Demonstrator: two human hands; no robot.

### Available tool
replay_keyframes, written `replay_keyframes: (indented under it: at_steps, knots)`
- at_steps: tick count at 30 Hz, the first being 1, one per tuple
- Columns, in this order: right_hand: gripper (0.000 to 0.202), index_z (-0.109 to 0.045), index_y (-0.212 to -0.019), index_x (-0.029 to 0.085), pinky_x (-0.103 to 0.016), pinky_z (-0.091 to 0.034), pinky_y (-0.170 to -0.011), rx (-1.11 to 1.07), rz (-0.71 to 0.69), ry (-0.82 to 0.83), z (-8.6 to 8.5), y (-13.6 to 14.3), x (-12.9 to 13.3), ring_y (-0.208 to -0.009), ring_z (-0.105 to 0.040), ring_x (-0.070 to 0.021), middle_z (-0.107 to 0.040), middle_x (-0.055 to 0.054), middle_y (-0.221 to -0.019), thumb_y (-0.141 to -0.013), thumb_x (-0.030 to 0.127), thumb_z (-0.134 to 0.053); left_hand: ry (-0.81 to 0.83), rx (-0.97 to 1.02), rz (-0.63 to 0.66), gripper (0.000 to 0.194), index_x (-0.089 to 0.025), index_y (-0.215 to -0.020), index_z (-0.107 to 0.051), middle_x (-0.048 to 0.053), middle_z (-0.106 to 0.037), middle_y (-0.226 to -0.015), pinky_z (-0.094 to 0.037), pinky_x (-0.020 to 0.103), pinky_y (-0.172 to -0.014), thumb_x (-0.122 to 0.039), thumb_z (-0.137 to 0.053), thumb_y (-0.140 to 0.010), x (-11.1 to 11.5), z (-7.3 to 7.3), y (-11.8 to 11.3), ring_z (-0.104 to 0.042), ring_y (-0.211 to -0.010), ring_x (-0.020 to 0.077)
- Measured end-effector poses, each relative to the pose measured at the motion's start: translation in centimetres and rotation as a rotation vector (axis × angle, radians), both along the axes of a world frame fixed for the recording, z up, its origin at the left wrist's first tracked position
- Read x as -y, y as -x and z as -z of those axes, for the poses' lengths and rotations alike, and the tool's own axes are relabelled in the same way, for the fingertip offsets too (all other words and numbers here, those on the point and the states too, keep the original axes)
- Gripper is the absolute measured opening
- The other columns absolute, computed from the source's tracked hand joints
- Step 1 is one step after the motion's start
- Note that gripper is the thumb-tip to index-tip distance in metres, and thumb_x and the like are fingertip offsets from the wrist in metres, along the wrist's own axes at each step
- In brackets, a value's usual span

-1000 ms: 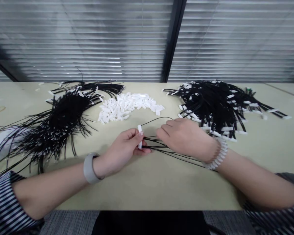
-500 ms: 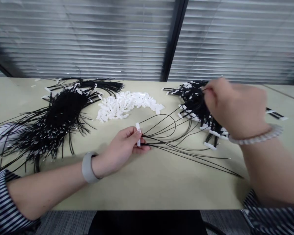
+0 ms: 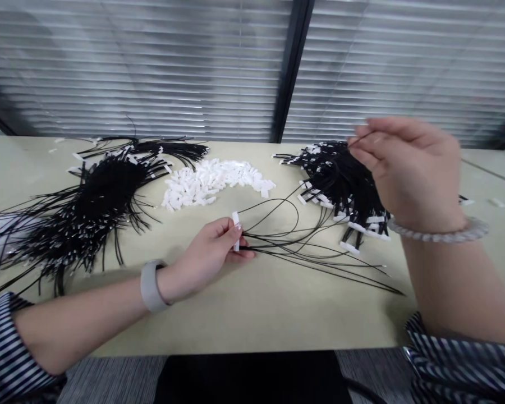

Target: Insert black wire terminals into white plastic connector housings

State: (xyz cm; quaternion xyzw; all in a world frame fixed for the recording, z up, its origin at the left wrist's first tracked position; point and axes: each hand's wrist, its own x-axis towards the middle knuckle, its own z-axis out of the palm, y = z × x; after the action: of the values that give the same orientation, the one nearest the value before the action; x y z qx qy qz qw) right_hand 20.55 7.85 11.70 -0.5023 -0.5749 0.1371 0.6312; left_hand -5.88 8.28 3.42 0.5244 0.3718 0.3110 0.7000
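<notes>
Near the middle of the table, my left hand [image 3: 219, 244] pinches a white connector [image 3: 236, 231] upright between thumb and fingers. Several thin black wires [image 3: 286, 245] run from it to the right, one bending round in a loop. My right hand [image 3: 412, 168] is raised at the right, in front of the right-hand pile, with thumb and fingertips pressed together on a thin dark wire. Where that wire runs beyond the fingertips is hard to follow. White connectors [image 3: 214, 180] lie loose in a heap behind my left hand.
A large pile of black wires [image 3: 105, 196] covers the table's left side. Black wires with white connectors fitted [image 3: 340, 174] are heaped at the right. Blinds [image 3: 151, 67] stand behind the table [image 3: 235, 314]. A loose white piece [image 3: 496, 202] lies at the far right.
My right hand has risen and turned, with its fingers still pinched. My left hand keeps its hold on the connector. The view has shifted slightly.
</notes>
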Motion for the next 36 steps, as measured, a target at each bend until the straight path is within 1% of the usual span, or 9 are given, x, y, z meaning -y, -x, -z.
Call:
replay_keyframes:
  at_steps: [2, 5, 8, 11, 13, 16, 22, 31, 36]
  knots:
    - [0.012, -0.055, -0.088, 0.02, -0.033, -0.048, -0.075, -0.26, -0.107, -0.046, -0.3, 0.9, 0.0, -0.089, -0.056, -0.0137, -0.056, -0.006, -0.104, -0.08, 0.017, -0.046, -0.012, -0.014, 0.016, 0.027, -0.014, -0.078, -0.047, -0.001, -0.051, -0.078, -0.052, 0.028, -0.073, -0.041, -0.051, -0.08, 0.1, 0.0, 0.0, -0.063, -0.071, 0.0116]
    - [0.019, -0.05, -0.099, 0.023, -0.023, -0.043, -0.052, -0.255, -0.131, -0.018, -0.2, 3.1, 0.8, -0.059, -0.051, -0.0061, -0.058, -0.003, -0.094, -0.083, 0.017, -0.041, -0.039, -0.049, 0.033, 0.027, -0.014, -0.079, -0.048, -0.001, -0.051, -0.078, -0.052, 0.027, -0.072, -0.041, -0.05, -0.081, 0.2, 0.0, 0.0, -0.063, -0.072, 0.012]
    - [0.039, -0.04, -0.117, 0.027, -0.021, -0.037, -0.045, 0.188, -0.212, 0.135, 0.9, 5.6, 2.1, -0.047, -0.045, -0.0056, -0.06, 0.002, -0.075, -0.081, 0.016, -0.047, -0.068, -0.078, 0.025, 0.025, -0.014, -0.081, -0.049, -0.001, -0.051, -0.079, -0.052, 0.026, -0.069, -0.04, -0.049, -0.081, 0.3, -0.2, -0.1, -0.063, -0.07, 0.0113]
    - [0.013, -0.06, -0.089, 0.019, -0.022, -0.043, -0.061, 0.625, -0.234, 0.144, 2.3, 7.5, 2.7, -0.064, -0.053, -0.0069, -0.06, 0.0, -0.074, -0.08, 0.018, -0.05, -0.098, -0.086, 0.032, 0.024, -0.015, -0.083, -0.05, -0.001, -0.051, -0.081, -0.052, 0.026, -0.07, -0.039, -0.049, -0.082, 0.4, -0.5, 0.0, -0.062, -0.072, 0.0111]
    - [0.016, -0.064, -0.082, 0.017, -0.021, -0.043, -0.068, 0.752, -0.236, 0.127, 3.1, 8.2, 2.7, -0.072, -0.054, -0.0071, -0.059, -0.001, -0.08, -0.081, 0.016, -0.048, -0.109, -0.09, 0.043, 0.023, -0.015, -0.086, -0.051, 0.0, -0.051, -0.082, -0.053, 0.026, -0.07, -0.038, -0.049, -0.082, 0.6, -0.6, 0.0, -0.062, -0.072, 0.0111]
    - [0.023, -0.064, -0.092, 0.017, -0.019, -0.042, -0.07, 0.76, -0.239, 0.123, 3.9, 8.6, 2.5, -0.075, -0.054, -0.0065, -0.06, -0.001, -0.083, -0.081, 0.011, -0.045, -0.119, -0.088, 0.052, 0.023, -0.016, -0.088, -0.052, 0.001, -0.052, -0.082, -0.053, 0.028, -0.07, -0.038, -0.05, -0.081, 0.7, -0.6, -0.1, -0.061, -0.072, 0.0115]
    - [0.008, -0.06, -0.079, 0.016, -0.015, -0.037, -0.059, 0.663, -0.177, 0.198, 3.9, 9.1, 2.5, -0.059, -0.05, -0.0035, -0.06, 0.004, -0.067, -0.078, 0.015, -0.052, -0.14, -0.11, 0.069, 0.024, -0.017, -0.092, -0.055, 0.002, -0.053, -0.082, -0.054, 0.028, -0.07, -0.038, -0.05, -0.08, 0.8, -0.6, -0.1, -0.057, -0.075, 0.0117]
    - [0.007, -0.058, -0.08, 0.017, -0.014, -0.037, -0.052, 0.558, -0.241, 0.305, 3.9, 9.1, 2.4, -0.055, -0.051, -0.0035, -0.059, 0.004, -0.064, -0.078, 0.02, -0.053, -0.209, -0.127, 0.114, 0.022, -0.017, -0.084, -0.053, 0.0, -0.049, -0.077, -0.054, 0.028, -0.07, -0.038, -0.047, -0.082, 0.9, -0.3, -0.1, -0.056, -0.074, 0.0116]
    - [0.01, -0.055, -0.085, 0.015, -0.016, -0.04, -0.062, 0.756, -0.184, 0.047, 4.4, 8.9, 2.1, -0.067, -0.053, -0.0053, -0.06, 0.001, -0.075, -0.08, 0.013, -0.048, -0.22, -0.154, 0.137, 0.023, -0.016, -0.079, -0.051, 0.0, -0.051, -0.075, -0.051, 0.023, -0.065, -0.038, -0.046, -0.083, 1.0, -0.5, -0.1, -0.059, -0.069, 0.0106]
